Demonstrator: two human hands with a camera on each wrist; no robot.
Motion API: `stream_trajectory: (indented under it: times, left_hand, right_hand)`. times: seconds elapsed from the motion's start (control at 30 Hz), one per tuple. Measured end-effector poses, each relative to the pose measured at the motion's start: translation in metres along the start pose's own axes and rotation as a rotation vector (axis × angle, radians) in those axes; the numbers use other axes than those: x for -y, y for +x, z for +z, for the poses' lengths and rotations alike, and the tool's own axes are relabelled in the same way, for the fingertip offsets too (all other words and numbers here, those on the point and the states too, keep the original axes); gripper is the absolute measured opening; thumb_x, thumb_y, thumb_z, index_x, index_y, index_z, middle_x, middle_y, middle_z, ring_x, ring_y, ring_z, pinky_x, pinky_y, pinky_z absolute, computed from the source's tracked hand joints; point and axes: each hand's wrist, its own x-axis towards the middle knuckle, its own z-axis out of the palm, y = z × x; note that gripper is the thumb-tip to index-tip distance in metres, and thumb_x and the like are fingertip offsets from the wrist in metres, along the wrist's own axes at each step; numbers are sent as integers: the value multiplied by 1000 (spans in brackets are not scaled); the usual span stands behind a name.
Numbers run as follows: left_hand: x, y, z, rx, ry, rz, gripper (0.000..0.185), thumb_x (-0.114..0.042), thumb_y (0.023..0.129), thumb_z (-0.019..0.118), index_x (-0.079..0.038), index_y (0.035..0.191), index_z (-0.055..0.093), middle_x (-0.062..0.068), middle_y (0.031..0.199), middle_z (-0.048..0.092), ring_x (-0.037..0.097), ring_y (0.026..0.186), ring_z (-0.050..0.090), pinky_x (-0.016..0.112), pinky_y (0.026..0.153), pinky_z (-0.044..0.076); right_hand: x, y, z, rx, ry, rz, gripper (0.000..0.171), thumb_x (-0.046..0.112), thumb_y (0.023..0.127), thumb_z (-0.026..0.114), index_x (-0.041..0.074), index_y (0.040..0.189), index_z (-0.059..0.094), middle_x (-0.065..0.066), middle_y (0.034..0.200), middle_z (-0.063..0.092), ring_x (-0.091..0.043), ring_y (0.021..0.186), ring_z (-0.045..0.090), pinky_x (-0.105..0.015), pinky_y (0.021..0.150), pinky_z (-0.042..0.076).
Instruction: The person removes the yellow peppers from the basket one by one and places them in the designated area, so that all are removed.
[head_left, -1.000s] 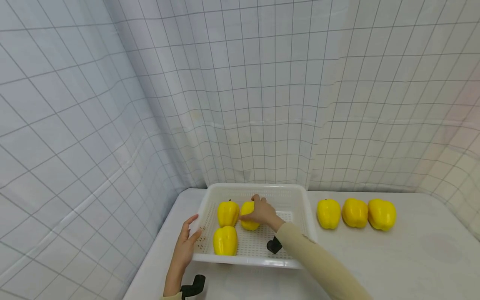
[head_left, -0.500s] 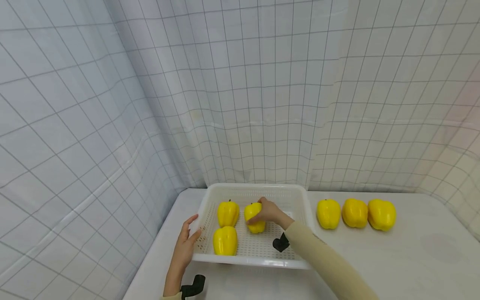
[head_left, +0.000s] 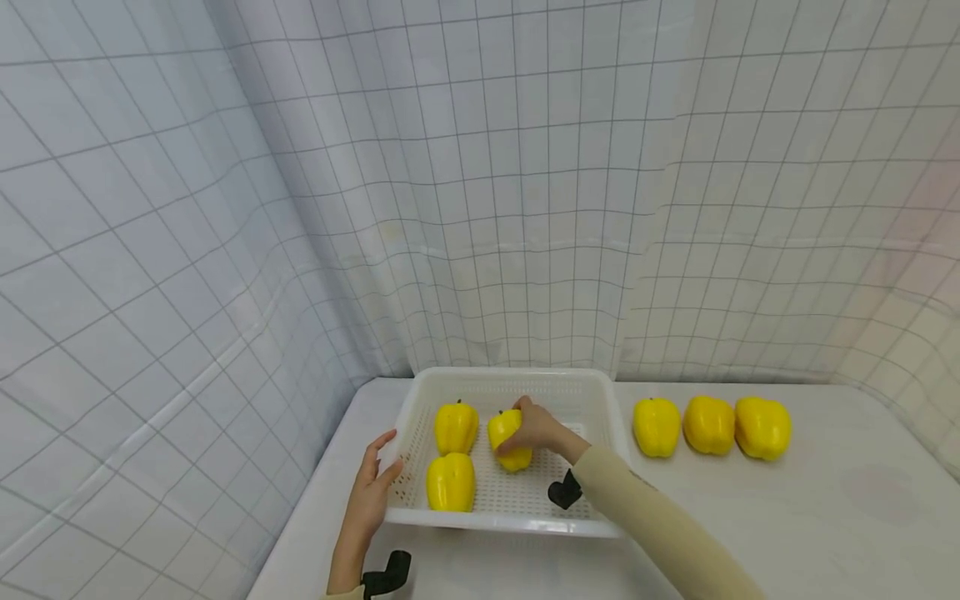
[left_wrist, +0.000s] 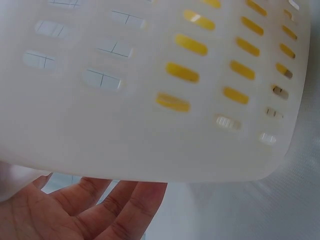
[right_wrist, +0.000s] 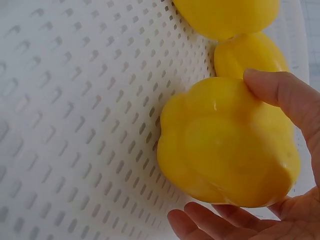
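Observation:
A white perforated plastic basket (head_left: 540, 523) stands on the table with yellow bell peppers in it. My left hand (head_left: 367, 492) holds the basket's left rim; in the left wrist view its fingers (left_wrist: 142, 200) pass behind the edge, hiding their tips. Inside the basket my right hand (head_left: 542, 429) grips a bell pepper (head_left: 504, 427), thumb on one side and fingers on the other. The right wrist view shows this pepper (right_wrist: 225, 145) close over the perforated floor. Left of it, one bell pepper (head_left: 456, 427) lies toward the back and another bell pepper (head_left: 451, 482) toward the front.
Right of the basket, three more yellow bell peppers (head_left: 709, 425) sit in a row on the white table (head_left: 750, 517). A white curtain (head_left: 525, 208) with a grid pattern hangs behind and along the left. Dark wrist devices (head_left: 386, 575) are worn on both wrists.
My right hand has moved the gripped bell pepper slightly right and toward the front, away from the back-left pepper. My left hand has stayed at the rim.

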Motion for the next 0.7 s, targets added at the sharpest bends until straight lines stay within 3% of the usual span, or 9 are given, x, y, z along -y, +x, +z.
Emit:
stream_trajectory:
  times: [0.4,0.7]
  left_hand:
    - [1,0,1,-2,-4,1,48,-13,99,48,-13,144,34,22,146,31,43,129,29,61,99,24]
    - [0,0,0,0,15,0,48,-14,99,47,-14,145,33,21,140,40,36,118,44,51,93,35]
  right_hand:
    - [-3,-1,-1,-16,-63,-51,74,30,64,87,4,118,44,-7,98,55,-21,87,54,-40,82,48]
    - [7,-8,-7,-56,-39,-116,75,31,66,86,1,120,44,-9,99,54,-22,87,54,-38,78,48]
